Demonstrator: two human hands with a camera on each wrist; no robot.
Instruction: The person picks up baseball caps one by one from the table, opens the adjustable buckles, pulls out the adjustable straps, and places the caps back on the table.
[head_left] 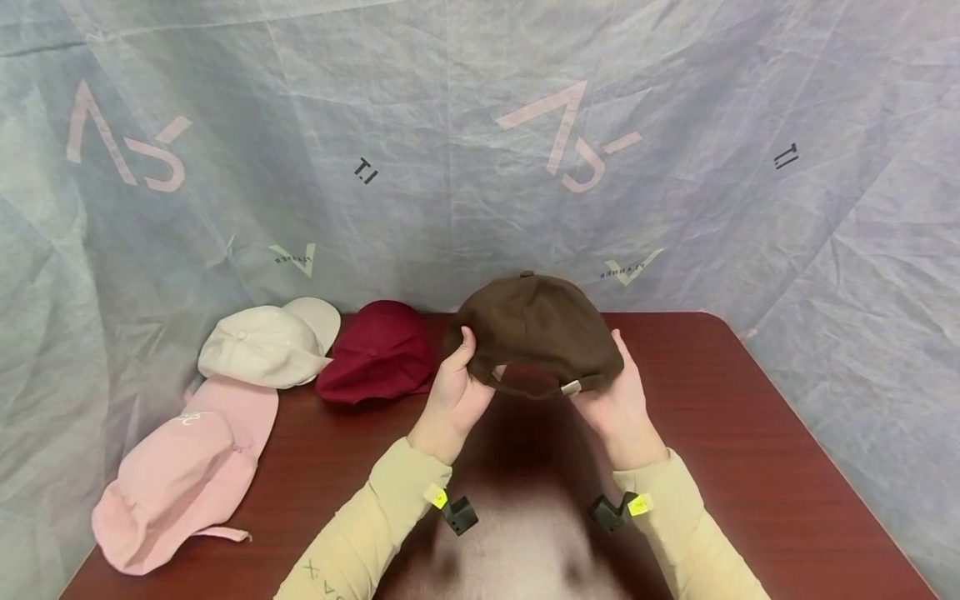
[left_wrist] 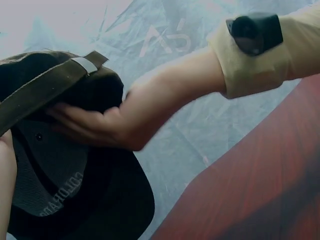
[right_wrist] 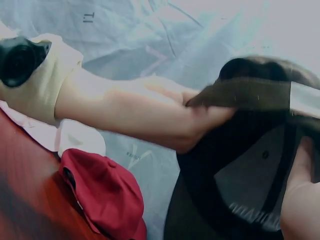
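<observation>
A dark brown baseball cap (head_left: pixel 536 329) is held up over the table, its back opening and strap facing me and its crown upward. My left hand (head_left: pixel 456 396) grips the left side of its rim, thumb outside. On the other side my right hand (head_left: pixel 618 408) grips the rim, and in the left wrist view its fingers reach inside the cap. A pale metal buckle (head_left: pixel 572 387) sits on the strap. The right wrist view shows the dark lining and the brown strap (right_wrist: pixel 250 95). The cap's brim is hidden in the head view.
On the left of the reddish-brown table (head_left: pixel 720 433) lie a dark red cap (head_left: pixel 382 350), a cream cap (head_left: pixel 258 346) and a pink cap (head_left: pixel 180 475) with a loose strap. A grey printed cloth (head_left: pixel 450 125) hangs behind and along the sides.
</observation>
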